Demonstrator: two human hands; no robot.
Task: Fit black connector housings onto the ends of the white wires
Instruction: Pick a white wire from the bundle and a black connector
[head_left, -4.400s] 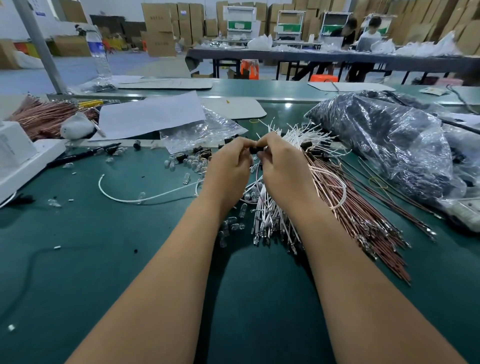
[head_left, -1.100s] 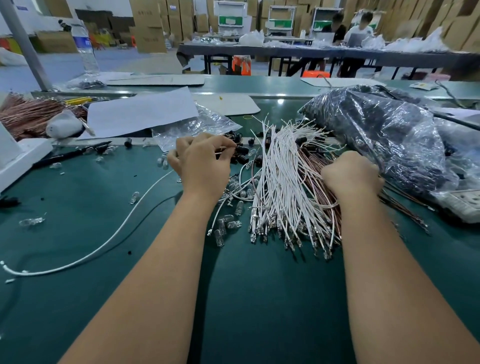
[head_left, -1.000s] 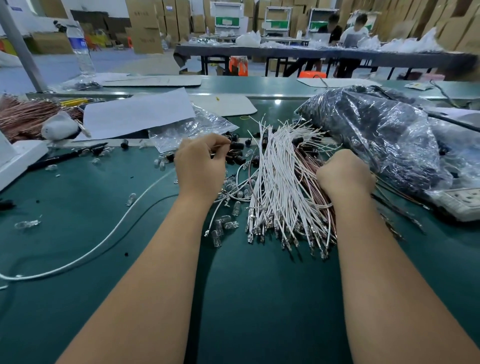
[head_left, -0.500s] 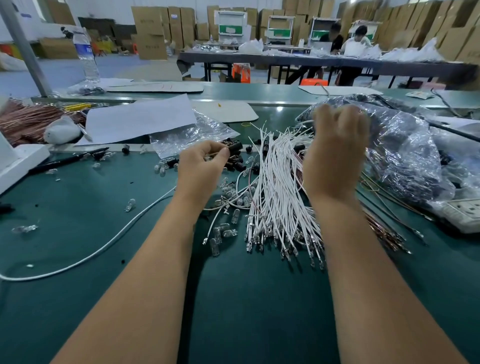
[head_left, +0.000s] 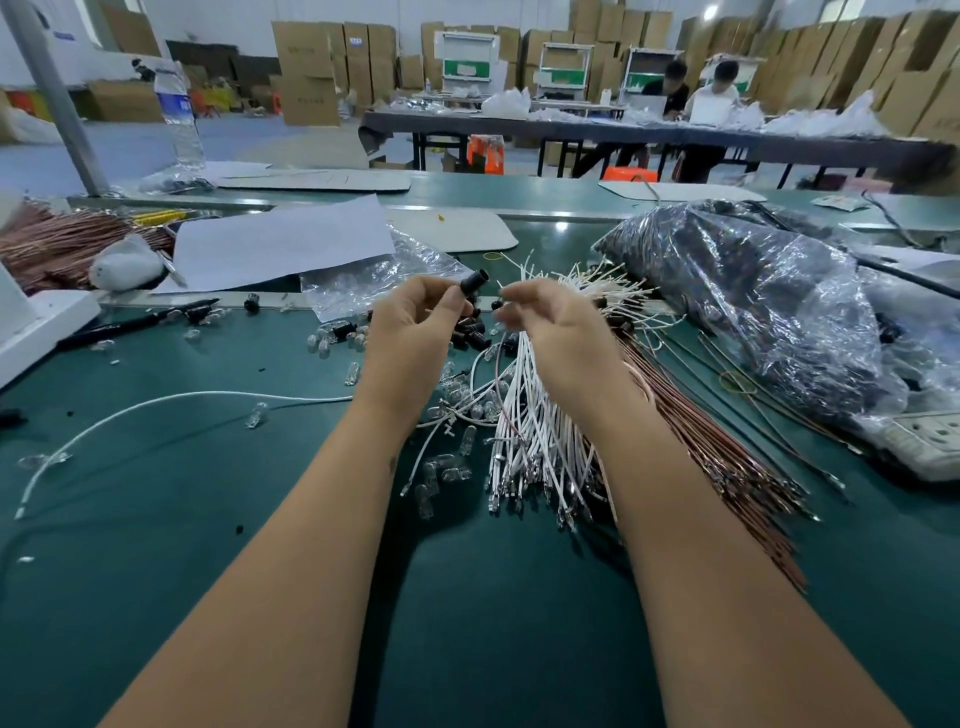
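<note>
While my left hand (head_left: 415, 332) pinches a stubby black cylindrical housing (head_left: 474, 283) above the white wires (head_left: 530, 415) fanned across the green mat (head_left: 156, 519), my right hand (head_left: 561, 338) curls; I cannot tell its hold.

Matt green mat (head_left: 156, 519); crinkled glossy plastic bag (head_left: 753, 312).

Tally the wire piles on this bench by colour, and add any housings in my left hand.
White wire pile: 1
Brown wire piles: 2, one far left, one right
Housing pinched in left hand: 1
Total: 4
</note>
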